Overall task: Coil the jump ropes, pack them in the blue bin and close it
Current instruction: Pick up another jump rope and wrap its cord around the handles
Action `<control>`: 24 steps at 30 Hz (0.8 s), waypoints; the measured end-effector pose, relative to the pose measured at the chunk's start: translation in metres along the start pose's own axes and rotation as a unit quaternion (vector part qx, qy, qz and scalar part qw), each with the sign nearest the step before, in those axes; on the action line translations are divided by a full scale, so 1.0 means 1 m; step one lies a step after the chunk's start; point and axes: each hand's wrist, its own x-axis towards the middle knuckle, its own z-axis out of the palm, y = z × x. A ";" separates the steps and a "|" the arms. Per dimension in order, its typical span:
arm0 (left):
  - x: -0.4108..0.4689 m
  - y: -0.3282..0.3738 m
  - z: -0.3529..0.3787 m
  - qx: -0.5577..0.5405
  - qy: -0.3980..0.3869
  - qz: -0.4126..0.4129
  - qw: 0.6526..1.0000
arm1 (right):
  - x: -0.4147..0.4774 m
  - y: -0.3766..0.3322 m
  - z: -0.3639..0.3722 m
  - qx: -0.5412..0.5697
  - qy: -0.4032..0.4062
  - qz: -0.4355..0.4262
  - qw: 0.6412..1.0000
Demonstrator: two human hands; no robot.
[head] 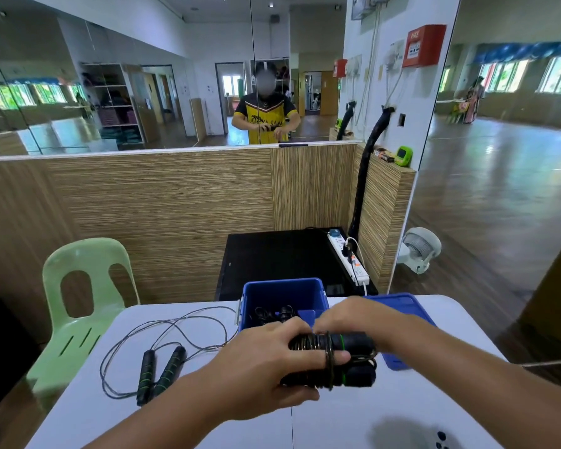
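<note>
**Cord looped over a finger: the wrap could spring loose**

The left grip (266, 361) is clamped round the wound jump rope (353, 343), thumb underneath and fingers over the top. Its forefinger lies straight along the bundle with a turn of cord passing over it. The right grip (347, 315) arches over the far side of the bundle with its fingers bent down behind it. I cannot tell whether they pinch the cord or only steady it.

To my eye the trouble lies in that trapped finger. Pull it out carelessly and the last turn goes slack, and the springy cord may then unwind down the handles. If the free end is not tucked in, the bundle could also open when it is dropped in the blue bin (282, 281), which stands just beyond both grips with its top open.

The rope itself is a thin dark cord wound in tight turns round two black foam handles held side by side, each with a green ring near the end. A packed rope (272, 314) lies in the bin. The lid (402, 303) lies on the counter (337, 422) under the right forearm, where it could be knocked. Off to the left of the left grip, a loose jump rope (162, 367) sprawls uncoiled.
</note>
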 end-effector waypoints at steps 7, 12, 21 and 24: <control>-0.008 -0.002 0.013 -0.002 -0.021 -0.027 0.999 | -0.003 0.014 -0.024 -0.049 0.102 -0.099 0.989; -0.011 -0.002 0.024 -0.013 -0.002 -0.041 0.999 | -0.004 0.013 -0.022 0.018 0.176 -0.111 0.978; -0.013 0.008 0.029 -0.034 0.026 -0.040 0.998 | -0.020 -0.003 -0.022 0.197 0.188 -0.063 0.960; -0.016 0.008 0.032 -0.045 0.037 -0.042 0.997 | -0.026 -0.006 -0.024 0.182 0.169 -0.059 0.967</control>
